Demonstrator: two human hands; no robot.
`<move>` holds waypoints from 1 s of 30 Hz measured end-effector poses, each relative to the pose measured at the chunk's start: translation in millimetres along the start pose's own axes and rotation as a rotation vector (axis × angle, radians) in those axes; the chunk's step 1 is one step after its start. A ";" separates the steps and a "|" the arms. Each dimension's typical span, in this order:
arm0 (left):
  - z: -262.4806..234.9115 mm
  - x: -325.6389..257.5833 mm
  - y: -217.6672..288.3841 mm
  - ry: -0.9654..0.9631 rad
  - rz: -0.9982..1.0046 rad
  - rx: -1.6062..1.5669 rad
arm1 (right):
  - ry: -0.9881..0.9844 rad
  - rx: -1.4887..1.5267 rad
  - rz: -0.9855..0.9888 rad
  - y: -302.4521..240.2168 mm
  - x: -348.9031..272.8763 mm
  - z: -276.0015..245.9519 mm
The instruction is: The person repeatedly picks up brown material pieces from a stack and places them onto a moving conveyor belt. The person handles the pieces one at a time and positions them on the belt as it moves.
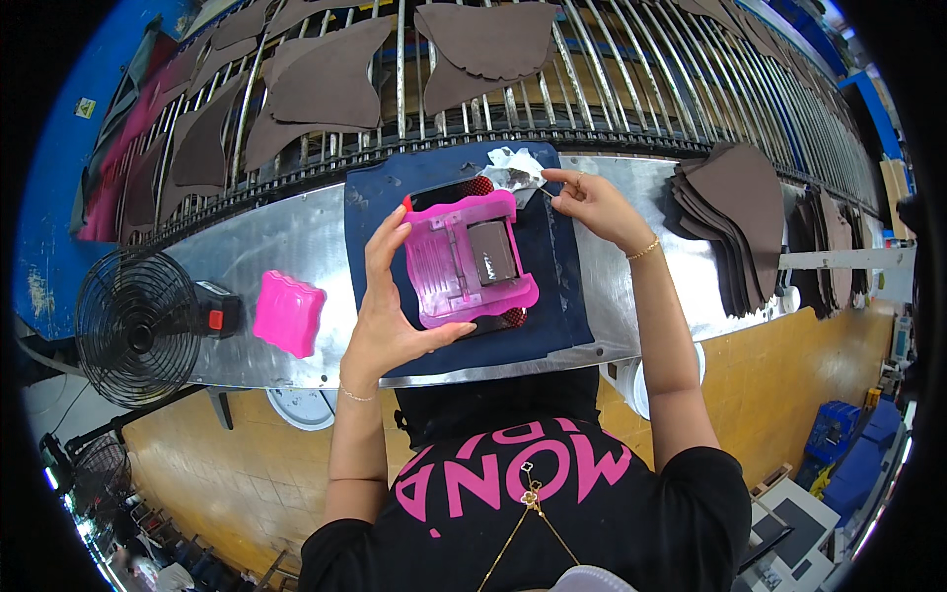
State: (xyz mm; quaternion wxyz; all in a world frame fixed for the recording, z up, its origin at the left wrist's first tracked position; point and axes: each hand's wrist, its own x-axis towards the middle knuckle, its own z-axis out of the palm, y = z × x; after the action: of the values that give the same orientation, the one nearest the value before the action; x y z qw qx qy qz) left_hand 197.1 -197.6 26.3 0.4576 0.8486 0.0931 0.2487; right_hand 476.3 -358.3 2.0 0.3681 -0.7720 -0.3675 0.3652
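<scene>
A pink plastic holder (434, 259) with wavy edges lies before me, a brown piece (493, 252) set in its right side. My left hand (383, 311) grips this holder from the left, thumb at the near edge and fingers at the far left corner. Part of a dark tray with red-dotted corners (513, 318) shows beneath. Beyond the holder's far right corner, my right hand (592, 202) pinches a thin stick (548, 192) beside crumpled white and silver wrapping (515, 170). All this rests on a dark blue sheet (567, 286).
A pink wavy-edged block (288, 314) and a black wire-caged fan (138, 328) stand on the metal table (617, 296) to my left. Stacked brown cut pieces (735, 217) hang over the right side. Across the far side runs a rack of metal bars (592, 79) with brown pieces (326, 74).
</scene>
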 end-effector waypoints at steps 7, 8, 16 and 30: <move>0.8 0.7 -1.8 0.008 0.007 -0.014 | 0.232 -0.273 -0.038 7.5 -4.9 4.2; 1.2 0.8 -1.7 0.008 0.007 -0.014 | 0.253 -0.233 -0.059 10.4 -3.3 6.0; 1.7 1.4 0.0 0.008 0.010 -0.019 | 0.317 -0.563 -0.141 13.2 4.6 27.7; 4.0 1.8 -2.0 0.025 0.024 -0.032 | 0.497 -0.534 -0.177 22.1 -6.8 23.4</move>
State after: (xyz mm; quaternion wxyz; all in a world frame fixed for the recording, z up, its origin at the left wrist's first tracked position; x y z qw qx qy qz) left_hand 200.8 -198.7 23.5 0.4668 0.8392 0.0848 0.2659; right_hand 460.2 -367.1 -25.3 0.2620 -0.8711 -0.4146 0.0245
